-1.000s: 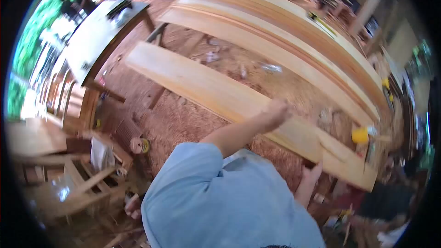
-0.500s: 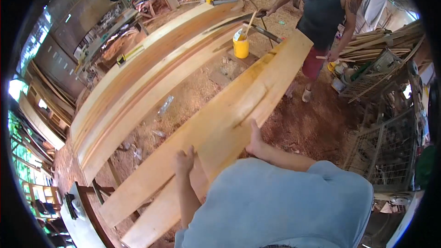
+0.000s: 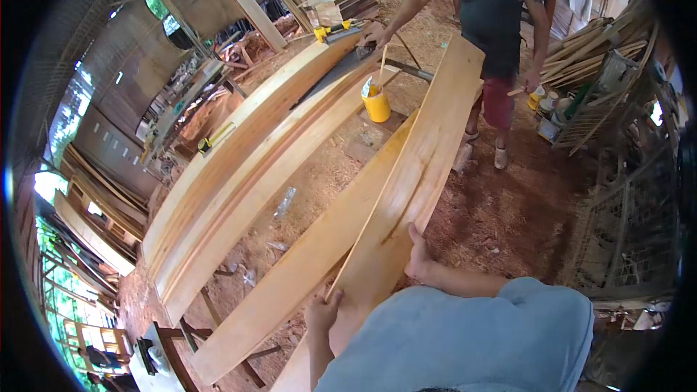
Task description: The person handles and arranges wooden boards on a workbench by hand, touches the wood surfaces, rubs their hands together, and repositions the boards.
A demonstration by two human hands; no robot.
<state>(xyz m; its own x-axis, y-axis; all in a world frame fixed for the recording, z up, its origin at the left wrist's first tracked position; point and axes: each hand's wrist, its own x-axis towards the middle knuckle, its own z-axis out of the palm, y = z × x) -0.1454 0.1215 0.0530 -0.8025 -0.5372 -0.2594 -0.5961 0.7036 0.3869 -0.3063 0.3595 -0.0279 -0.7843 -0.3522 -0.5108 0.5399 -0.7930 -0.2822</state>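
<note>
A long, pale wooden plank (image 3: pixel 414 189) is between my hands, lying across at an angle. My left hand (image 3: pixel 321 313) is closed around its left edge, thumb on top. On the opposite edge, my right hand (image 3: pixel 419 258) grips with the thumb up; its other fingers are mostly hidden underneath. Partly under the held plank is a second plank (image 3: pixel 290 279), stretching to the lower left. Another board (image 3: pixel 294 372) shows below my left arm.
A person (image 3: pixel 488 18) stands at the far end, one hand on a dark-bladed handsaw (image 3: pixel 327 80), the other holding a small stick. Several boards (image 3: pixel 239 181) lie left. A yellow bucket (image 3: pixel 376 107) holds a stick. A tape measure (image 3: pixel 204 146) and a wood pile (image 3: pixel 592 58) flank the area.
The held plank has swung out of line with the plank below it, its near end shifting right with my hands. The other person's saw has come down over the left boards. The view has shifted slightly.
</note>
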